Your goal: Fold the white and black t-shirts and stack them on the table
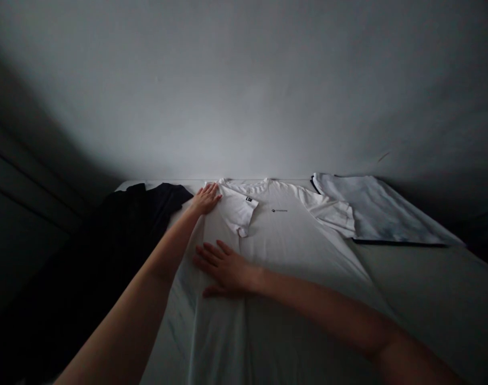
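Note:
A white T-shirt (292,240) lies spread out before me, its collar toward the wall. Its left side is folded inward, so that the left sleeve (238,209) rests on the chest, with a small dark label showing near the cuff. The right sleeve sticks out to the side. My left hand (207,198) presses flat on the folded shoulder, fingers stretched out. Lower down, my right hand (226,270) lies on the folded side panel, fingers spread and palm down. Neither hand grips the cloth.
Dark clothing (147,214) lies along the left side. To the right of the T-shirt is a folded pale, mottled cloth (380,208) with a dark edge. A plain grey wall (244,96) rises behind the pale surface (428,289). The light is dim.

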Motion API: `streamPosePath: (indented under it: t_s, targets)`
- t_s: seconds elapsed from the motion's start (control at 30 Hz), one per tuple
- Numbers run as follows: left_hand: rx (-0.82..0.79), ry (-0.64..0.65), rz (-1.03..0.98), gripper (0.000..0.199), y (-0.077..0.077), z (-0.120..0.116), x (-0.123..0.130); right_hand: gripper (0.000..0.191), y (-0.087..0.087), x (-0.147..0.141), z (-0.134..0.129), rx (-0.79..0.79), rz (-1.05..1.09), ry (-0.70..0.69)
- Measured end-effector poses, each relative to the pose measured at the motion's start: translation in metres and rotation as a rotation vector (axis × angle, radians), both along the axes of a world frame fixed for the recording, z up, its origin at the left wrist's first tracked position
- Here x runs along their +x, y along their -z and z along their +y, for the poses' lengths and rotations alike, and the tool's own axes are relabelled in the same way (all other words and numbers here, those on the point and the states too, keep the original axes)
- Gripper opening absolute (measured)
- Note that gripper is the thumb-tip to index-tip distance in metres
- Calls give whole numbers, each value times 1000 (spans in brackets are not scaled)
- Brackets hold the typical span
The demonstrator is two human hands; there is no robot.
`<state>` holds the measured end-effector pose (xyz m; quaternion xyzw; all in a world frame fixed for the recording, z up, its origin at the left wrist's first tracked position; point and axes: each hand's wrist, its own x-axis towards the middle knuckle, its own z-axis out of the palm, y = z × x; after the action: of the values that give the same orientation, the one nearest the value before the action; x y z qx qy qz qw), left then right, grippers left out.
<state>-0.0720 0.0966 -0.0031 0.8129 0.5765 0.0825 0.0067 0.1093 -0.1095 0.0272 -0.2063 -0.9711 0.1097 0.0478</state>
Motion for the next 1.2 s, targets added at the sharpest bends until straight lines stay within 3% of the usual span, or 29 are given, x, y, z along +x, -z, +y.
streamPosePath:
  t_s: [0.2, 0.4, 0.57, 0.7, 0.9, 1.0, 1.2]
  targets:
    - [-25, -77, 34, 63, -15, -15, 10, 76, -11, 18, -66, -29, 43, -135]
    - [8, 37, 89, 64, -17, -60, 19, 78, -12, 23, -97, -72, 33, -137]
    - [-27, 78, 120, 64, -15, -118, 29, 82, -6, 30, -105, -84, -35, -27]
    - [-75, 127, 105, 67, -15, -171, 36, 80, 0, 36, -120, -74, -15, -64]
    - [-109, 390, 93, 64, -20, -253, 36, 68, 2, 44, -141, -35, 69, -57]
    - [-104, 524, 81, 60, -22, -292, 31, 54, -1, 53, -152, -15, 123, -107]
    - [-113, 634, 46, 55, -29, -361, 14, 33, -6, 68, -176, 87, 208, -304]
